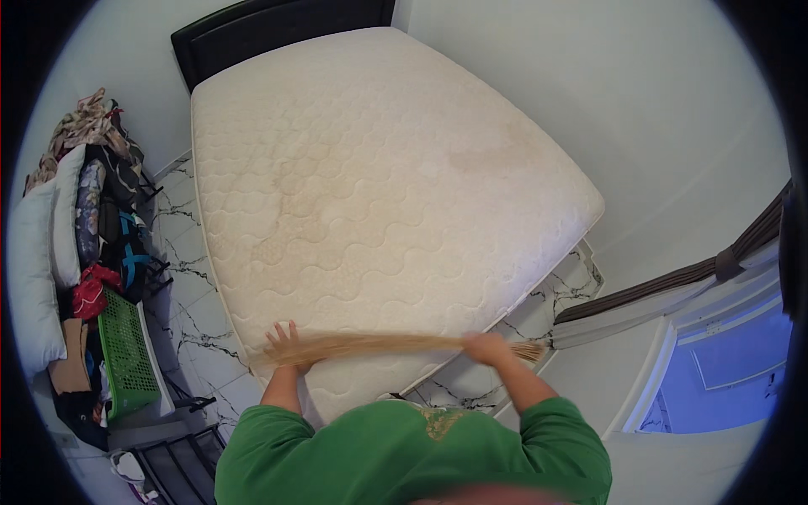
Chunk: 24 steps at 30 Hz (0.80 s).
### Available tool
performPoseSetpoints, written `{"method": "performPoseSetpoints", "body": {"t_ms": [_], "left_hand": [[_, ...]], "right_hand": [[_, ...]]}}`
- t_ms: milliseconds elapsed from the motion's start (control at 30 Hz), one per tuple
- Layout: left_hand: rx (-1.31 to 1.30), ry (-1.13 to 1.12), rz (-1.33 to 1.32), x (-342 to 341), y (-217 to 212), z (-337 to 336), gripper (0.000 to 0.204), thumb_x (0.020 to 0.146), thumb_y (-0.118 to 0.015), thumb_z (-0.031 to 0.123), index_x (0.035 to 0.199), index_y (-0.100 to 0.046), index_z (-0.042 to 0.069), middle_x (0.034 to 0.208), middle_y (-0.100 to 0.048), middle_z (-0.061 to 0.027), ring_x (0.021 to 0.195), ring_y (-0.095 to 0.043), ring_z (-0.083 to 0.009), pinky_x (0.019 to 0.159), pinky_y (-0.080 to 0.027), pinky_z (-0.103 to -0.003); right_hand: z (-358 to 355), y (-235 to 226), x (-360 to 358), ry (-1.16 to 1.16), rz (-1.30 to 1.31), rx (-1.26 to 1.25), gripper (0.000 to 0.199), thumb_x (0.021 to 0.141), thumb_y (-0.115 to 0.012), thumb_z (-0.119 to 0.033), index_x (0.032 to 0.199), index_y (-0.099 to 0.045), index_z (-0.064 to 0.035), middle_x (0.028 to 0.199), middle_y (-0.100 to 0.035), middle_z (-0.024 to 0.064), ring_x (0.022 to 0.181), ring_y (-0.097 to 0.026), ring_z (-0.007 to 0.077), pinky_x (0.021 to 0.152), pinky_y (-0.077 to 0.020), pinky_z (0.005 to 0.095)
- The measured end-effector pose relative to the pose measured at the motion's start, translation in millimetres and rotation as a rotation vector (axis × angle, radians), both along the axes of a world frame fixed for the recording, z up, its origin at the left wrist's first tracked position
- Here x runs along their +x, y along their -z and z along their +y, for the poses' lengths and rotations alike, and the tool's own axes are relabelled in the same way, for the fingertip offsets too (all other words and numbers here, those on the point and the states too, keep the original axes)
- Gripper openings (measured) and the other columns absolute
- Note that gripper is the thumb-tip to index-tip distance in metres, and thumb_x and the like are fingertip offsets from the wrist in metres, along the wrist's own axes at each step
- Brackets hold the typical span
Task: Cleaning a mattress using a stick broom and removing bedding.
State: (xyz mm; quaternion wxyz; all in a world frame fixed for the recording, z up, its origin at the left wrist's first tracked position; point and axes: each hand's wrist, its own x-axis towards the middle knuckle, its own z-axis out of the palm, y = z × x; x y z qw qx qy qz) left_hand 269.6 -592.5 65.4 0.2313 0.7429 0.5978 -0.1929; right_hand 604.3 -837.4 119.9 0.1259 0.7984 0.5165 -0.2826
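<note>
- Right hand (486, 347) grips a straw broom (379, 345) held across the bare mattress (379, 168).
- Left hand (284, 341), fingers spread, rests flat on the mattress edge, holding nothing.

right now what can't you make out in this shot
- Head view: the broom is motion-blurred, so its bristle tips are unclear.
- The left hand is partly behind the broom; contact with the mattress is uncertain.
- The pile by the green basket is squeezed at the fisheye rim.
- The person's green shirt hides the floor below.

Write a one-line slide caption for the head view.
Right hand grips a straw hand broom laid across a bare quilted mattress, left hand resting at its bristle end.
</note>
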Motion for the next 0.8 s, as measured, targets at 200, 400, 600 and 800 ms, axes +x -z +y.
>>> {"method": "performPoseSetpoints", "body": {"t_ms": [200,400,600,800], "left_hand": [[-0.002,0.028,0.028,7.0,-3.9,0.0,0.118,0.047,-0.063,0.061,0.129,0.009,0.018,0.132,0.019,-0.0138,0.120,0.020,-0.0350,0.093,0.004,-0.056],[0.073,0.010,-0.011,5.1,8.2,-2.0,0.114,0.048,-0.062,0.062,0.130,0.002,0.017,0.133,0.015,-0.0138,0.121,0.017,-0.0346,0.093,0.006,-0.055],[0.159,0.012,-0.051,0.9,9.1,-5.1,0.110,0.050,-0.057,0.065,0.130,-0.005,0.012,0.134,0.007,-0.0148,0.122,0.011,-0.0335,0.094,0.006,-0.053],[0.165,0.058,-0.009,14.4,3.3,-5.3,0.110,0.052,-0.058,0.063,0.130,-0.002,0.011,0.134,0.008,-0.0148,0.122,0.010,-0.0344,0.095,0.000,-0.052]], "right_hand": [[-84.4,61.7,142.3,1.275,-0.054,0.386,0.030,0.081,-0.036,-0.022,0.098,-0.050,-0.0015,0.091,-0.054,0.0211,0.084,-0.053,0.0337,0.073,-0.0419,0.0393],[3.1,3.9,14.2,0.245,-0.047,0.262,0.029,0.080,-0.036,-0.028,0.088,-0.051,-0.0048,0.084,-0.055,0.0192,0.078,-0.054,0.0337,0.068,-0.0423,0.0416],[-88.1,21.7,89.6,0.772,-0.238,0.067,0.024,0.077,-0.038,-0.015,0.092,-0.052,-0.0028,0.086,-0.057,0.0174,0.083,-0.055,0.0306,0.069,-0.0429,0.0404],[-3.1,47.7,78.3,0.984,0.040,0.771,0.028,0.082,-0.035,-0.024,0.089,-0.050,-0.0018,0.091,-0.053,0.0217,0.085,-0.051,0.0350,0.074,-0.0399,0.0406]]}}
